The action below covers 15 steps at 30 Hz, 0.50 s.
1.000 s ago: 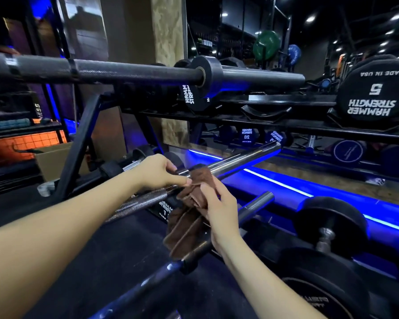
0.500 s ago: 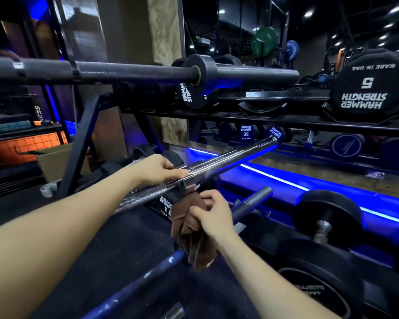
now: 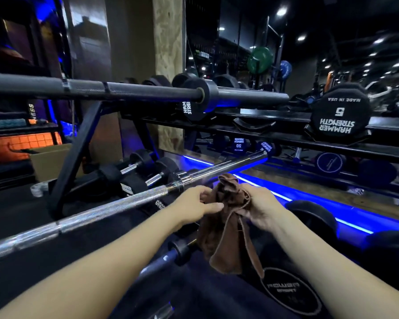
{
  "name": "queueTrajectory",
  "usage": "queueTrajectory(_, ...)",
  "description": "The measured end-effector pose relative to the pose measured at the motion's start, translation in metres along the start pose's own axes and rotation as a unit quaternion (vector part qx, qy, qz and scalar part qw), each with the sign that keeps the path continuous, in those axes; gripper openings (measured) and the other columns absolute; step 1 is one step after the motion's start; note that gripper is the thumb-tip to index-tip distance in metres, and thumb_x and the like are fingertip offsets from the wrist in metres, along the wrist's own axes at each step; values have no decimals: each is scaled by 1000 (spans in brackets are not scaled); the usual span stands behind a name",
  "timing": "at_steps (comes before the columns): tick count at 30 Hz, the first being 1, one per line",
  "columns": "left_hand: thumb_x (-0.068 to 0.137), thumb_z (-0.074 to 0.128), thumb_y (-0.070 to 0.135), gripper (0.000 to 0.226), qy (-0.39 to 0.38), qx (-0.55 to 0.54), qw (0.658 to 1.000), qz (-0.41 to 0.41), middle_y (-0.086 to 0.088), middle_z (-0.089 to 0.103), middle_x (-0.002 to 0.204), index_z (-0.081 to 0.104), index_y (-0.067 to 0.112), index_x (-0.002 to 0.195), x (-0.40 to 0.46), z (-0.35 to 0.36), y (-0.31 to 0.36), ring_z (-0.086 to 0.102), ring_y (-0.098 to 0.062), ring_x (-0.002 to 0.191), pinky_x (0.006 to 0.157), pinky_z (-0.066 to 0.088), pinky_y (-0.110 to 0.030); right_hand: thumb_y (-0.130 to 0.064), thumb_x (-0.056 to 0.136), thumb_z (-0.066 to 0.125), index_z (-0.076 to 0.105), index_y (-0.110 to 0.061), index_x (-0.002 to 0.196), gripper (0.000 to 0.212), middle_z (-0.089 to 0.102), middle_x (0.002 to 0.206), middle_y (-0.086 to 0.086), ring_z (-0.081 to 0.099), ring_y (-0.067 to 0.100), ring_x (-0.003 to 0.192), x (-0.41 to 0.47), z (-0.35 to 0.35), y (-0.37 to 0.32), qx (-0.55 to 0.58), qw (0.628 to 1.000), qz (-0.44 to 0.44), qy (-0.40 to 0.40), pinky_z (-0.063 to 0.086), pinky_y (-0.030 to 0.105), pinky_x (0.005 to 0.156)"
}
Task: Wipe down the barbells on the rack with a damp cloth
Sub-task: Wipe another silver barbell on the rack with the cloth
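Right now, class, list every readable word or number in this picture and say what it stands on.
"HAMMER STRENGTH", "5", "MADE IN USA", mirrored: upper-right dumbbell head.
"HAMMER STRENGTH", "20": small dumbbell head below the shelf.
"HAM", "STRE", cut off: dumbbell head behind the barbell collar.
Bottom plate lettering: too blurred.

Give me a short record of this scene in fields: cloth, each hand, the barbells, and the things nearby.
cloth: brown cloth, bunched, hanging between both hands
left hand: left hand pinches the cloth
right hand: right hand grips the cloth
barbells: black barbell on top; chrome barbell below it; dark bar lowest
cloth contact: touching no bar clearly
nearby: dumbbell marked 5, cardboard box
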<state>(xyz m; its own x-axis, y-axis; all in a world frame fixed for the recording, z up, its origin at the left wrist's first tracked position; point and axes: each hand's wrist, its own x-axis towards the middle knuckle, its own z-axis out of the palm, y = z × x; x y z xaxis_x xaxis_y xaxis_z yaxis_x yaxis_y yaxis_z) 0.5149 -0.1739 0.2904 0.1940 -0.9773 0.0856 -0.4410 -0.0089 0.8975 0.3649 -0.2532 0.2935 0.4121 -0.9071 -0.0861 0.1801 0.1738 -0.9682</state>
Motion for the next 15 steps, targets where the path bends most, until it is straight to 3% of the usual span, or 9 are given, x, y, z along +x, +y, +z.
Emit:
queueTrajectory(2,89,64,15,3,24,-42,998,-28,-8,62,89,62,14,87,3,6,0,55,-18,77,72,45,-28,-12,93,51,65,-9,90,15,67,80,8,65,14,63,1,-4,-1,73,997,32,1,53,23,48)
queueTrajectory(4,95,54,13,17,53,-78,992,-79,-15,59,79,59,10,79,8,10,1,52,-18,58,56,39,-24,-10,96,49,62,-4,104,17,68,84,13,68,15,57,7,-9,5,150,986,74,21,53,23,45)
queueTrajectory(5,96,50,11,19,65,-118,985,-110,-16,58,74,58,8,79,11,12,1,51,-18,52,53,38,-23,-9,97,45,59,0,102,17,67,75,15,66,16,50,8,-12,9,168,981,96,32,52,23,42)
queueTrajectory(7,96,47,6,13,100,-212,956,-176,-16,58,71,58,2,91,13,14,2,55,-21,52,59,46,-28,-10,98,39,53,3,86,22,60,58,16,61,20,41,7,-17,16,156,976,144,53,52,24,40)
queueTrajectory(9,97,44,4,15,116,-266,935,-203,-16,61,71,56,-2,103,16,18,1,57,-24,55,62,49,-33,-9,84,47,57,0,78,15,57,63,15,58,22,48,1,-20,21,102,977,184,15,53,25,50)
queueTrajectory(11,97,43,2,16,127,-274,932,-201,-15,63,68,56,-2,105,18,20,0,59,-24,53,61,51,-33,-7,80,53,62,-7,72,12,61,67,10,58,20,57,-6,-21,25,9,980,193,-34,50,24,58)
queueTrajectory(13,96,46,2,23,133,-276,932,-195,-18,62,80,53,-1,118,23,21,-1,58,-26,62,68,51,-37,3,82,59,61,-10,72,17,65,68,10,61,22,60,-7,-22,24,-65,984,163,-35,50,27,62)
queueTrajectory(15,95,49,5,20,147,-195,955,-166,-21,59,88,58,-3,111,26,19,2,57,-27,70,70,49,-36,9,84,60,51,-12,69,27,63,65,10,59,20,55,-5,-27,19,-103,989,103,-4,47,23,51)
